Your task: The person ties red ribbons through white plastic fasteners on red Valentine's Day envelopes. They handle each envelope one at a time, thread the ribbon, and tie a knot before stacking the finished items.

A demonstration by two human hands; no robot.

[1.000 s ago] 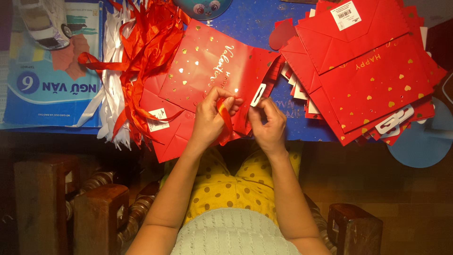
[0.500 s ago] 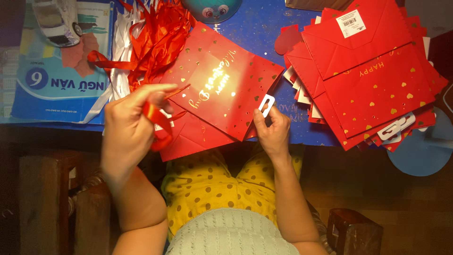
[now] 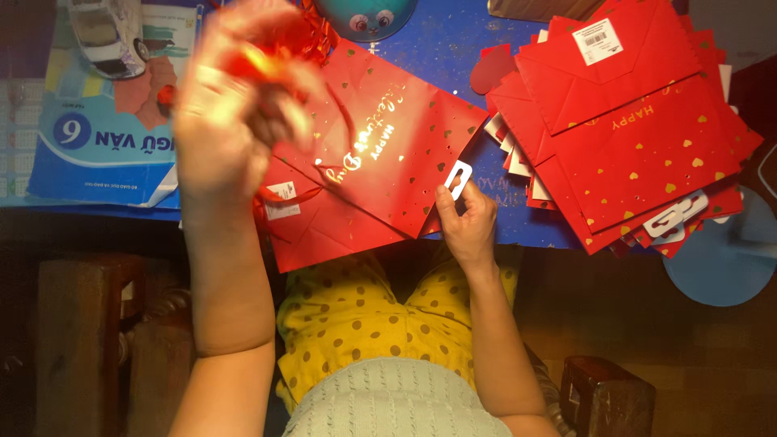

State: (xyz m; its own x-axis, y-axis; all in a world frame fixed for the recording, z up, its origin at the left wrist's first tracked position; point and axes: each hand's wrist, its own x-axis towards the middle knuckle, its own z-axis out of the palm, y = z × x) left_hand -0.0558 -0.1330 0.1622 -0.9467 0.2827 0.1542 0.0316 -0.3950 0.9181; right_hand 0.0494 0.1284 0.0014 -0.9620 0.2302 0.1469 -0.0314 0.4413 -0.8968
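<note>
Left hand (image 3: 231,121) blurring above table, fingers curling round red ribbon (image 3: 303,194), grip detail unclear. Right hand (image 3: 468,222) pinching white hang tab (image 3: 458,179) at edge of red gift bag (image 3: 380,154). Bag lying flat on blue table (image 3: 445,48), glinting with gold hearts and script. Stack of red bags (image 3: 639,137) sitting right, partly cut off. Ribbon's far end hiding behind left hand.

Red bag stack (image 3: 639,137) right — blue textbook (image 3: 105,137), toy car (image 3: 109,36) left.
</note>
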